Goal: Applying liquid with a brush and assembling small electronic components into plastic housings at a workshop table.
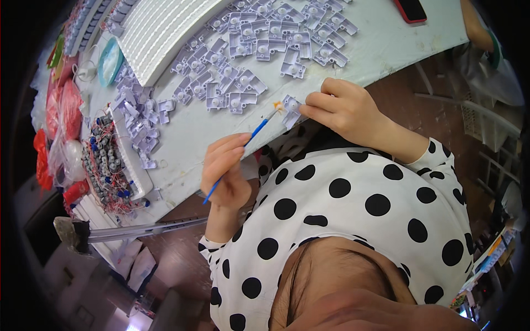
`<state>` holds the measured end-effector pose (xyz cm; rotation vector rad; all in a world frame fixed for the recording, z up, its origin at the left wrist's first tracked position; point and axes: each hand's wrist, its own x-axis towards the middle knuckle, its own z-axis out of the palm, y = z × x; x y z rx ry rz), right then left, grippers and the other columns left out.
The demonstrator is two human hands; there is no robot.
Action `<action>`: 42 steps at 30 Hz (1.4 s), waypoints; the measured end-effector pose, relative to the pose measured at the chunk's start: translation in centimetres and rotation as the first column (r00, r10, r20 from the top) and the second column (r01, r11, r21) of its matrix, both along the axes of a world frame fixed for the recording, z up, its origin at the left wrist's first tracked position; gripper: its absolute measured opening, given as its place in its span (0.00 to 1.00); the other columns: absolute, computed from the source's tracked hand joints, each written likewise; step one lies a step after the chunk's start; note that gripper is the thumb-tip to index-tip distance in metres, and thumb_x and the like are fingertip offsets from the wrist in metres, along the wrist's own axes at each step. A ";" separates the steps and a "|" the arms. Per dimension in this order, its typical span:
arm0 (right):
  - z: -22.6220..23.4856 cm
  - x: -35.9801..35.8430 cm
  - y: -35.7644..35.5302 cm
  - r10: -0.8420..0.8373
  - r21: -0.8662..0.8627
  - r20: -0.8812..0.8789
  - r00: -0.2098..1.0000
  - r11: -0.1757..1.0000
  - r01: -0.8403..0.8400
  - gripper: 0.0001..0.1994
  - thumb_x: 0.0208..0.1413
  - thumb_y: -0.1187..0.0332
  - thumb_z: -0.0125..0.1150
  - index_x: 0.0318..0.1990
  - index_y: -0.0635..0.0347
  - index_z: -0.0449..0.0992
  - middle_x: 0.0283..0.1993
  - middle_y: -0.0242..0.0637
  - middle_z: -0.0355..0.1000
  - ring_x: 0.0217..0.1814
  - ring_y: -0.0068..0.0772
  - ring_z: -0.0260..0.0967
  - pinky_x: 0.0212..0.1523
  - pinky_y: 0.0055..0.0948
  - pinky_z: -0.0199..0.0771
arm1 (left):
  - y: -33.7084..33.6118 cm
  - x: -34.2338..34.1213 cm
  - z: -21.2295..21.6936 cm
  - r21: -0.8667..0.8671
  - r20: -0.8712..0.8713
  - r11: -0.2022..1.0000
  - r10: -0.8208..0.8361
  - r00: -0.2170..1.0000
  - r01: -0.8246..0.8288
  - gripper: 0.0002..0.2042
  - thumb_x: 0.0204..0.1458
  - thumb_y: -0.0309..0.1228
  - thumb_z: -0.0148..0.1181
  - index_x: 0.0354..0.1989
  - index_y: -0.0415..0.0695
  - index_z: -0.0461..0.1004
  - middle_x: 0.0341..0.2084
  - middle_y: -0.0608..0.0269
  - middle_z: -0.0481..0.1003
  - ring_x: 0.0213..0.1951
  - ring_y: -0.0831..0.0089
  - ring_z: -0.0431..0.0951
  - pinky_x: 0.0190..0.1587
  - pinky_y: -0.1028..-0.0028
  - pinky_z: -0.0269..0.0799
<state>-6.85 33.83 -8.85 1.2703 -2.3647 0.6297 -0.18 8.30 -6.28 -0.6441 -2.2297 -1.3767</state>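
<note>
My left hand (225, 172) is closed around a thin blue brush (256, 131), gripped like a pen. Its tip meets a small pale lavender plastic housing (291, 112), and an orange-yellow smear shows by the tip. That housing is pinched between the fingers of my right hand (345, 110) at the table's near edge. Beyond my hands, many matching housings (243, 83) lie open side up in loose rows, most with a round post inside. Another heap of pale plastic pieces (138, 113) sits to the left.
A white ribbed panel (160, 38) lies at the far left of the table (353, 71). Near it are a teal-rimmed round dish (110, 60), a white tray (132, 160) beside small grey motors with red wires (105, 165), and pink plastic bags (70, 110). A red-edged phone (411, 10) lies far right.
</note>
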 end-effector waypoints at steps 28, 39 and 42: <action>0.1 -0.2 -0.9 -0.031 0.044 -0.024 0.999 0.999 0.032 0.12 0.40 0.68 0.62 0.36 0.54 0.81 0.33 0.22 0.67 0.34 0.25 0.63 0.30 0.23 0.69 | 0.3 -1.2 0.0 -0.190 -0.088 0.976 -0.125 0.988 0.107 0.16 0.45 0.09 0.53 0.43 0.34 0.71 0.37 0.44 0.79 0.38 0.48 0.82 0.39 0.63 0.80; 0.3 -0.3 -0.9 -0.021 0.058 -0.047 0.999 0.998 0.023 0.11 0.43 0.68 0.63 0.37 0.55 0.81 0.32 0.23 0.65 0.35 0.25 0.64 0.29 0.23 0.69 | 0.2 -1.6 0.1 -0.181 -0.017 0.972 -0.159 0.987 0.153 0.16 0.46 0.09 0.52 0.43 0.36 0.71 0.38 0.47 0.79 0.39 0.49 0.81 0.39 0.64 0.79; 0.3 -0.3 -0.9 -0.016 0.080 -0.045 0.999 0.997 0.020 0.11 0.45 0.68 0.63 0.38 0.55 0.82 0.32 0.22 0.65 0.36 0.24 0.64 0.29 0.23 0.68 | 0.3 -1.7 0.2 -0.193 -0.057 0.973 -0.136 0.989 0.122 0.15 0.46 0.10 0.53 0.43 0.37 0.71 0.38 0.46 0.79 0.39 0.49 0.81 0.39 0.65 0.79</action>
